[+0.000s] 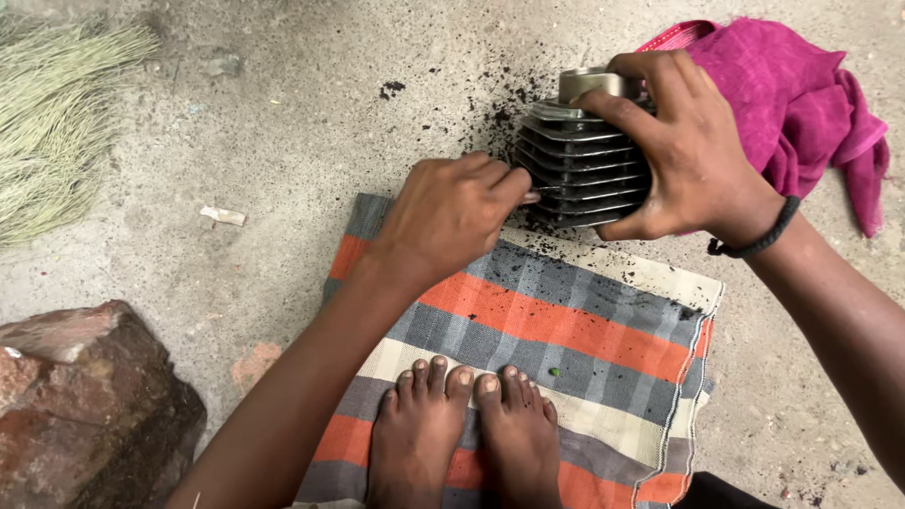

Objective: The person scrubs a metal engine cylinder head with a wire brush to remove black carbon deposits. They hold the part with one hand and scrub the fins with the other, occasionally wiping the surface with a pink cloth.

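Here we see the finned metal cylinder (582,151) standing on the concrete floor (311,123), at the far edge of the striped cloth (566,325), and we take that cylinder as our landmark. The right hand (683,151) lies over its right side and top, fingers spread across the fins and thumb at its lower edge, its grip closed around the cylinder. A black band (759,243) circles that wrist. The left hand (452,212) sits just left of the cylinder, its grip pinched shut on a thin tool (539,193) whose tip meets the lower fins; the tool is too small for us to tell its kind. Black specks of grit (495,104) lie scattered on the floor to the left of and beyond the cylinder, and more dot the cloth just before it. Behind the cylinder to the right, touching the right hand, lies a crumpled magenta rag (801,104). Nearer to us than the cylinder, two bare feet (462,429) rest side by side on the striped cloth. Well to the left of the cylinder we see a bundle of pale straw (57,113), and near the lower left corner a reddish brick (85,405).
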